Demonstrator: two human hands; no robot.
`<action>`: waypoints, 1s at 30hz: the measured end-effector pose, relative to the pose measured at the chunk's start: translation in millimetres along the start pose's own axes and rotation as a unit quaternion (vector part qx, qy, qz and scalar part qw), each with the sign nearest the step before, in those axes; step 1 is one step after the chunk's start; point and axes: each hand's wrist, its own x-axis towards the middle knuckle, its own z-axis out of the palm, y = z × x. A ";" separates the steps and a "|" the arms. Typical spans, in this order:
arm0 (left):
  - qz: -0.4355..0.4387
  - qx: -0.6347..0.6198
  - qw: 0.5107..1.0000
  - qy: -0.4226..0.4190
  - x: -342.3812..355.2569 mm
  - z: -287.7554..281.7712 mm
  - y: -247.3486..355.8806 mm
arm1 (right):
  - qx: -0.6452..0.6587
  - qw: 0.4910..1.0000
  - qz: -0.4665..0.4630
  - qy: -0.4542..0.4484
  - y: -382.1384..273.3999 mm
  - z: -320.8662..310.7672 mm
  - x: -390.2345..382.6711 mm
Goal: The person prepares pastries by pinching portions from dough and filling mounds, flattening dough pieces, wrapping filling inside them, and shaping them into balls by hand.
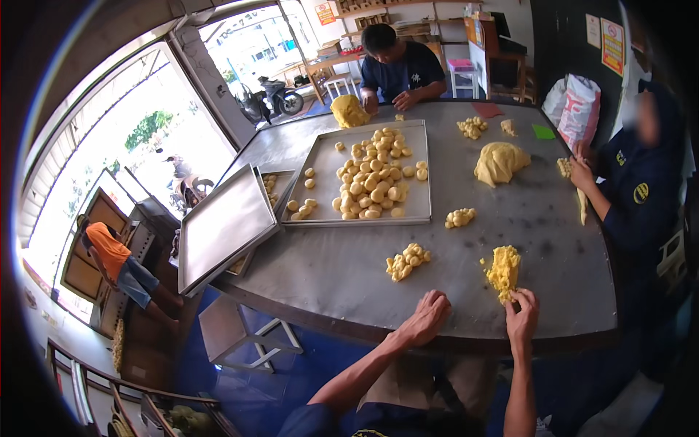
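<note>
Right hand (522, 312): fingers bent against the near end of the crumble (504, 269), four o'clock on the table (557, 215); cannot tell whether they pinch any.
Left hand (427, 318): fingers curled, six o'clock, by the near edge; palm hidden, grip unclear.
Surface: grey metal, smudged; ball tray (324, 167) at ten, dough (501, 162) between one and two.
Edges: tilted tray (224, 229) overhangs at nine; stool (220, 324) at eight on blue floor (196, 364); one co-worker (404, 73) at twelve.
Gap: bare metal between crumble and pieces (408, 262) at seven.
</note>
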 end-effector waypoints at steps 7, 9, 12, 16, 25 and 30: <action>0.071 0.194 0.956 0.208 -2.2 -17.1 6.1 | 0.021 0.998 -0.029 0.052 -0.7 -2.9 5.0; 0.084 0.223 0.935 0.262 -6.5 -14.0 -3.5 | 0.027 0.998 -0.030 0.054 0.0 -1.8 4.7; 0.017 0.213 0.953 0.215 -2.2 -13.1 -5.2 | 0.019 0.998 -0.024 0.052 10.6 -1.1 4.9; -0.163 0.189 0.958 0.142 40.1 -41.0 48.2 | 0.017 0.999 -0.014 0.048 2.9 -6.1 2.5; 0.058 0.289 0.907 0.301 40.8 -19.9 -15.6 | 0.006 0.998 -0.038 0.048 1.5 2.3 2.8; 0.109 0.277 0.953 0.058 -27.3 -26.7 1.9 | -0.004 0.998 -0.039 0.042 18.1 2.6 4.5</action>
